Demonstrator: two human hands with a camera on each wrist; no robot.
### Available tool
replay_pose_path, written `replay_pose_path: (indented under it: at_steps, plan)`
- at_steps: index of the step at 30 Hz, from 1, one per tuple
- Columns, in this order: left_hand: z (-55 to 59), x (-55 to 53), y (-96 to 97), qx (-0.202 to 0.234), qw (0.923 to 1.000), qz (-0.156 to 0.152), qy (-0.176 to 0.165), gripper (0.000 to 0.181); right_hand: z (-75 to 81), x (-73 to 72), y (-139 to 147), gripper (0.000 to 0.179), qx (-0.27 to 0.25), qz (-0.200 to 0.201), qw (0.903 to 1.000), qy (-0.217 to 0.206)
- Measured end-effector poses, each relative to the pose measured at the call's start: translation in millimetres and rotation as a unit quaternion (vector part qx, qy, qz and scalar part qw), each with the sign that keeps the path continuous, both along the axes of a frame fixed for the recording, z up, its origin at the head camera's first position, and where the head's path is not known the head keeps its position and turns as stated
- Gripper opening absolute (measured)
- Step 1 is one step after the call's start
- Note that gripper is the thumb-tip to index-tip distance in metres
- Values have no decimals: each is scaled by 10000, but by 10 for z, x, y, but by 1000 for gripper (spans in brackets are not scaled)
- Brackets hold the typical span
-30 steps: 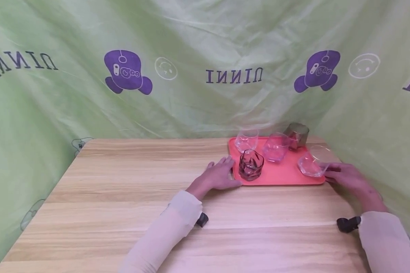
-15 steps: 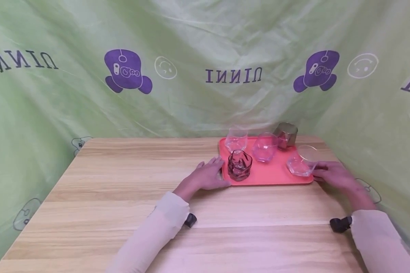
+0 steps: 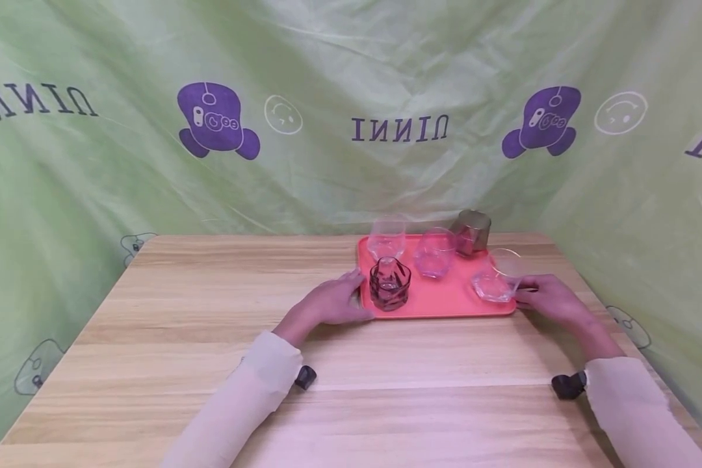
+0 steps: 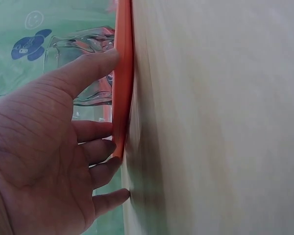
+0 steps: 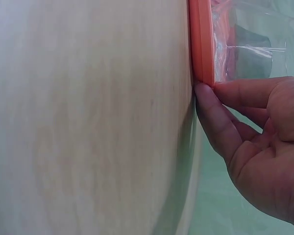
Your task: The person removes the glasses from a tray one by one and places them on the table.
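Note:
A red rectangular tray [image 3: 441, 300] lies on the table towards the back, bearing several drinking glasses. My left hand [image 3: 333, 301] is at its left end; in the left wrist view the fairly straight fingers touch the short side and the thumb rests on the front edge. At the front right corner my right hand [image 5: 257, 125] pinches the tray between thumb and fingers, close beside a clear glass [image 3: 494, 286]. A dark faceted glass [image 3: 389, 292] stands front left. Behind are a clear glass [image 3: 386, 242], a pinkish clear glass [image 3: 434, 257] and a smoky brown glass [image 3: 472, 234].
The wooden table [image 3: 386, 416] extends in front of the tray and to its left. A green printed curtain [image 3: 322, 175] hangs right behind the table's back edge and along both sides. Black wrist cameras stick out from both sleeves.
The tray has slid left along the table with its glasses standing on it. Both hands have moved left with it, keeping their places at its two ends.

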State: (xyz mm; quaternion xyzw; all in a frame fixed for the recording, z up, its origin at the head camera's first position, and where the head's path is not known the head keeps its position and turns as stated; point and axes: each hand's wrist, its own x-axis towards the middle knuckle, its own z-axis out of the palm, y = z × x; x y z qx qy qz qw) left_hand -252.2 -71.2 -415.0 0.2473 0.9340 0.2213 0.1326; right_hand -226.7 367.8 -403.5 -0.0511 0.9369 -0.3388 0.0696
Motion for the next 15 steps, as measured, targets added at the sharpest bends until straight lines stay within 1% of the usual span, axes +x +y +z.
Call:
replay_pose_path:
  at_steps: [5,9,15]
  plan:
    - [0,9,-62,175,9997,85,-117,95,-10,-19,-50,41,-113,88,9999,69]
    - [6,15,-93,163,9996,146,-184,95,-23,-20,-69,38,-236,135,9996,45]
    - [13,14,-143,224,9992,219,-256,94,-40,-29,-117,36,-220,162,9996,103]
